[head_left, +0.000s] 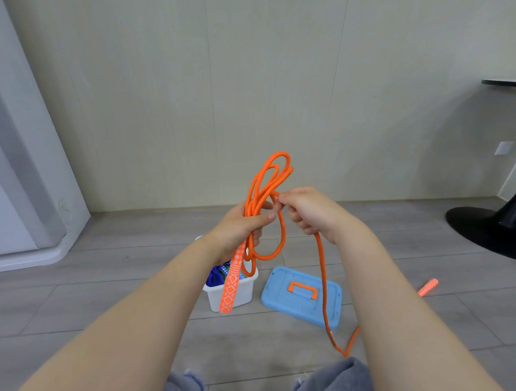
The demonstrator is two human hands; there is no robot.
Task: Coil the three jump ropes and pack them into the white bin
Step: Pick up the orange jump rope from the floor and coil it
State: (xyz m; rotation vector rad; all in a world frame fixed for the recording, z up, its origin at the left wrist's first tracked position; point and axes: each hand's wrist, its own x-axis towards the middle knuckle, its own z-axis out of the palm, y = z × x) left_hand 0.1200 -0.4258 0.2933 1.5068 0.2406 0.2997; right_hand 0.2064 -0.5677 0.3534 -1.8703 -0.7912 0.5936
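My left hand (241, 230) grips a bundle of orange jump rope (268, 179) loops, held up above the floor. One patterned orange handle (230, 284) hangs down from that hand in front of the white bin (242, 292). My right hand (308, 211) pinches the rope beside the bundle, and the loose end trails down to the floor. The other orange handle (428, 287) lies on the floor at the right. Inside the white bin I see blue and green rope (218, 274).
A light blue lid (300, 296) with an orange handle lies on the grey floor right of the bin. A black pedestal table base (497, 227) stands at the right. A white appliance (14, 181) fills the left. My knees show at the bottom.
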